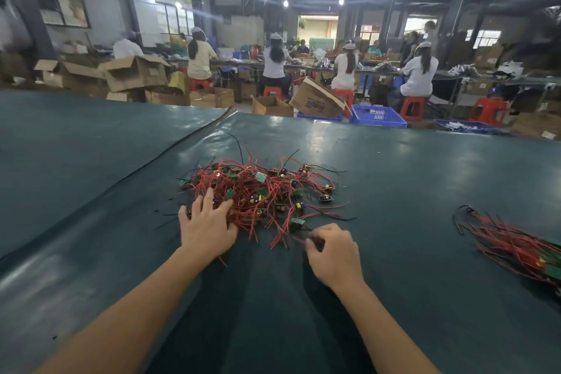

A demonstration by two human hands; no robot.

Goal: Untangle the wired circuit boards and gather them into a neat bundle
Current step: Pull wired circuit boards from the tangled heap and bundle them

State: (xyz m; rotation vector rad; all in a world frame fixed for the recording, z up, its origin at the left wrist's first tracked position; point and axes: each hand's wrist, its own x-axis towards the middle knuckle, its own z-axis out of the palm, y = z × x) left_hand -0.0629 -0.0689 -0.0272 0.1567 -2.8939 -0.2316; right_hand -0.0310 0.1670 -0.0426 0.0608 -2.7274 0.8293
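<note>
Work surface: a table (394, 161) under a dark green cover, with a seam running off toward 11 o'clock. Main item: the tangled pile (267, 188) of small green circuit boards on red and black leads lies at centre, loose ends splayed all round and none yet aligned. At 3 o'clock from it, well apart, lies a gathered bundle (513, 247) with its leads running roughly one way. I judge this to be the sorted output, kept clear to avoid re-tangling. The left hand (206, 228) rests on the pile's 7 o'clock edge, fingers spread and fairly straight, gripping nothing. Its likely purpose is to pin the mass down while one unit is drawn out. The right hand (334, 252) sits at the 5 o'clock edge, fingers curled in, apparently pinching a red lead (299, 240) at the fingertips. A single board (297, 222) lies just beyond those fingertips; whether the lead belongs to it cannot be confirmed.
</note>
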